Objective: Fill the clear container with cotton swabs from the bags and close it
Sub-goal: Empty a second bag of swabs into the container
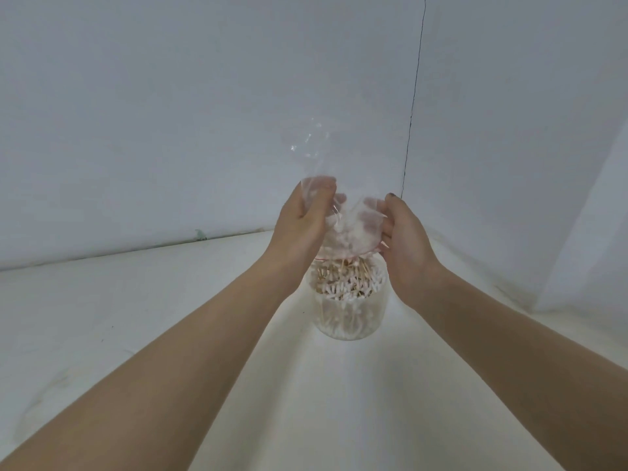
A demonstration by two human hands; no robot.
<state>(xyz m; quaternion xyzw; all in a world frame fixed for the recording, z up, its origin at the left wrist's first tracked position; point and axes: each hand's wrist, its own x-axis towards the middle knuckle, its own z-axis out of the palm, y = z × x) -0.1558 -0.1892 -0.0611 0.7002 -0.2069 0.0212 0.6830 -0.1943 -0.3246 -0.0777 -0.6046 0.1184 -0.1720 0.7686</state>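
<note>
Both forearms reach up from the lower frame. At centre I see my left hand (299, 219) and right hand (402, 232) gripping a clear bag (346, 229) from either side, fingers curled round it, mouth down just above the clear container (350, 314) of cotton swabs (346, 285) on the white table (102, 317).

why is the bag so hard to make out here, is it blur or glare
Head view: mostly transparency, the clear bag fades into the pale wall, marked only by small glints at its top and a red edge at its mouth; slight motion softness around the left hand and right hand; the cotton swabs in the container read fairly sharp; wide-angle bending stretches the forearms.
</note>
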